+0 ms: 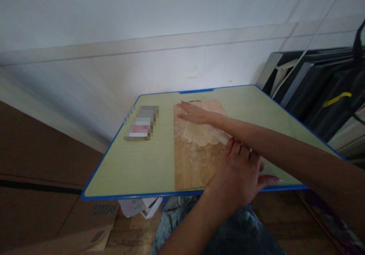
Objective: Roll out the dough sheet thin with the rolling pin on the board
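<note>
A thin, pale sheet of dough [198, 135] with an uneven edge lies on a floured wooden board [191, 167]. Across its right side runs what looks like a light rolling pin [222, 136], mostly covered by my hands. My left hand [241, 167] is at the near end of the pin, its fingers curled down around it and its thumb sticking out to the right. Reaching over from the right, my right hand [195, 113] lies flat over the dough's far edge, fingers stretched to the left. What lies beneath its palm is hidden.
The board rests on a light green table [137, 167] with a blue rim. On the table's left lies a blurred flat item [142, 123]. A white wall [171, 64] stands behind; dark flat panels [322, 83] lean at the right. Cardboard [42, 209] is at the left.
</note>
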{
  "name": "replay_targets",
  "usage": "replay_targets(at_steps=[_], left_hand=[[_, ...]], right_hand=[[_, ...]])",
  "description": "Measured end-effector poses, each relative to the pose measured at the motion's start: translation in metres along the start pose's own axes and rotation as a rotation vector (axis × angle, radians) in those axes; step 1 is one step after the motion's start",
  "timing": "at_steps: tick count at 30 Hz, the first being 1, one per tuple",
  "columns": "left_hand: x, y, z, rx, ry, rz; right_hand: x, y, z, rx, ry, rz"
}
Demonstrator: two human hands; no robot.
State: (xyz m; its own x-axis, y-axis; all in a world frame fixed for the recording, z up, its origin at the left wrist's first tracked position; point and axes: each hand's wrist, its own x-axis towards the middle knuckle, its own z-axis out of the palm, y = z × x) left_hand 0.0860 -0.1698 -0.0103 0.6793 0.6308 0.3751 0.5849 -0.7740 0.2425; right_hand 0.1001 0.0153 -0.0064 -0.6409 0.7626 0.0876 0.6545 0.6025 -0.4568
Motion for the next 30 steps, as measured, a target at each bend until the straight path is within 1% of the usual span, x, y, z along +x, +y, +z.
replay_targets(at_steps=[3,6,8,10,12,13,15,16,19,23,26,28,30], left_hand=[[0.013,-0.005,0.0,0.029,-0.018,0.043],[0.032,-0.01,0.002,0.091,-0.043,0.09],[0.048,-0.011,0.004,0.124,-0.015,0.106],[0.064,-0.01,0.008,0.142,0.025,0.037],[0.074,-0.01,0.01,0.171,-0.009,-0.173],[0.075,-0.009,0.011,0.174,-0.016,-0.194],[0.07,-0.009,0.009,0.158,-0.03,-0.145],[0.065,-0.009,0.008,0.149,-0.033,-0.099],[0.044,-0.007,0.002,0.123,-0.05,-0.013],[0.026,-0.003,-0.003,0.094,-0.058,-0.029],[0.025,-0.002,-0.001,0.083,-0.057,-0.023],[0.029,-0.002,0.001,0.084,-0.031,-0.026],[0.037,-0.004,0.003,0.067,0.006,-0.059]], right_hand=[[0.0,0.006,-0.003,-0.003,-0.016,0.008],[0.002,0.02,-0.007,-0.005,-0.03,0.001],[0.003,0.032,-0.009,0.008,-0.024,0.014],[0.004,0.042,-0.011,0.009,-0.017,0.058],[0.003,0.046,-0.012,-0.016,-0.023,0.114],[0.003,0.045,-0.012,-0.036,-0.032,0.135],[0.002,0.038,-0.012,-0.065,-0.057,0.153],[0.0,0.032,-0.011,-0.065,-0.065,0.15],[-0.004,0.009,-0.006,-0.02,-0.052,0.09],[-0.008,-0.014,0.0,0.02,-0.051,-0.027],[-0.005,-0.012,0.001,0.036,-0.053,-0.037],[-0.002,-0.003,0.002,0.039,-0.039,-0.023],[0.003,0.008,0.001,0.029,-0.024,-0.003]])
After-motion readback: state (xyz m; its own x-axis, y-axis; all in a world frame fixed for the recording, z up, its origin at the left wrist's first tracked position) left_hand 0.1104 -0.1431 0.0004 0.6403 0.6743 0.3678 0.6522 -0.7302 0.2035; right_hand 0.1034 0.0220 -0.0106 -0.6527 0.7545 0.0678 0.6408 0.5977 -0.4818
